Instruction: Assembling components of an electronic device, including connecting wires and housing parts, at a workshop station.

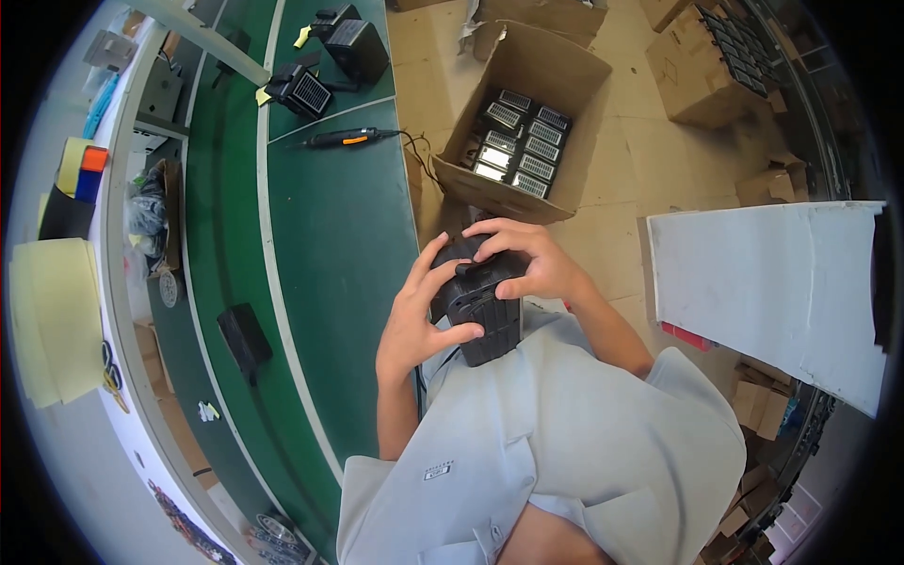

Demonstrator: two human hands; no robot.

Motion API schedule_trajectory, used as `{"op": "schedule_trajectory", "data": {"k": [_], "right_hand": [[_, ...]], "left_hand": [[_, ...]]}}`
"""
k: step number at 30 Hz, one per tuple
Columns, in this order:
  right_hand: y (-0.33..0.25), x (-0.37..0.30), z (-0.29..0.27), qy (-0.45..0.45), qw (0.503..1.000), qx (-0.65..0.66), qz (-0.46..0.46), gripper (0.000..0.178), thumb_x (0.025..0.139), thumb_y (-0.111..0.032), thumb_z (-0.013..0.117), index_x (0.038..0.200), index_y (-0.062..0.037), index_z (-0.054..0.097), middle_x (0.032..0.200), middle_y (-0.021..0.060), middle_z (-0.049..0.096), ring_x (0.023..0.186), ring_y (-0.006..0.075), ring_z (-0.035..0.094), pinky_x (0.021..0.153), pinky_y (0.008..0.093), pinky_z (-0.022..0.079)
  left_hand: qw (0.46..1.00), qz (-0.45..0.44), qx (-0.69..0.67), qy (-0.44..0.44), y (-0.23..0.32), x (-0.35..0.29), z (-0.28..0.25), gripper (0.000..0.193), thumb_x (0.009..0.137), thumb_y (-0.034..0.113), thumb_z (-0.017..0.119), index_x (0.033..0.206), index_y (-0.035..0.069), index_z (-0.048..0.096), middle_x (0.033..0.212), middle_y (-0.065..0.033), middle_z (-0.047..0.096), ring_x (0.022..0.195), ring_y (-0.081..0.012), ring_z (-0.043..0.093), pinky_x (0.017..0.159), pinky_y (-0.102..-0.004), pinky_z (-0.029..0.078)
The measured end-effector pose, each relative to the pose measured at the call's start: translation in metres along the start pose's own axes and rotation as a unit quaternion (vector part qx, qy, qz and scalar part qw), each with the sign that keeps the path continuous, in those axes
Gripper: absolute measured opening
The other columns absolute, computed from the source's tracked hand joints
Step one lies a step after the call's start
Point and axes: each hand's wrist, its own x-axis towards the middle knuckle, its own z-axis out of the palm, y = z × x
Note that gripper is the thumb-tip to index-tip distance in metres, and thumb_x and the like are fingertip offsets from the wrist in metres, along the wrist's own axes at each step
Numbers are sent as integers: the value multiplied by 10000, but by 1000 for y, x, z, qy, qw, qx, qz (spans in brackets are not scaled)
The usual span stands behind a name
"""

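Observation:
Close to my chest I hold a black box-shaped device (493, 330), a ribbed plastic housing with rounded corners. My left hand (412, 313) grips its left side, the thumb on the near face and the fingers over the top. From the right, my right hand (539, 264) wraps its upper edge, thumb on the face and fingers curled on top. Part of the housing's top is hidden under my fingers. Just beyond it stands an open cardboard box (589, 113) holding several black units with small grey panels (523, 141).
On the green workbench (330, 212) at left lie a pen-shaped electric screwdriver (348, 138) with a cord, several black devices (356, 49), and another black device (245, 341) on the belt strip. A white panel (763, 292) stands at right. Another carton (692, 80) sits far right.

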Motion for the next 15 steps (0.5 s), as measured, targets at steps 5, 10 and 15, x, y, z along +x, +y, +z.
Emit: {"op": "schedule_trajectory", "data": {"k": [5,10,15], "right_hand": [[1,-1,0,3,1000,10,6,534,723,-474,842,1052,-77,702,1295,158,622,1100,302,632,945,392,491],[8,-4,1,1,997,70,9,595,721,-550,833,1067,-89,687,1356,185,566,1160,319,586,974,410,462],[13,-6,-5,-30,996,78,-33,555,734,-551,812,1064,-125,682,1388,203,520,1204,344,540,993,447,441]], "left_hand": [[1000,1,-7,-6,-3,0,2,773,616,340,917,1280,92,610,1518,-239,389,1312,-427,501,1016,-475,480],[995,52,-79,19,-16,-4,11,709,677,355,894,1287,143,601,1545,-262,317,1329,-461,460,1026,-495,468],[997,71,6,-10,-4,-1,7,671,693,348,887,1267,146,604,1549,-259,311,1339,-459,448,1033,-496,463]]}}
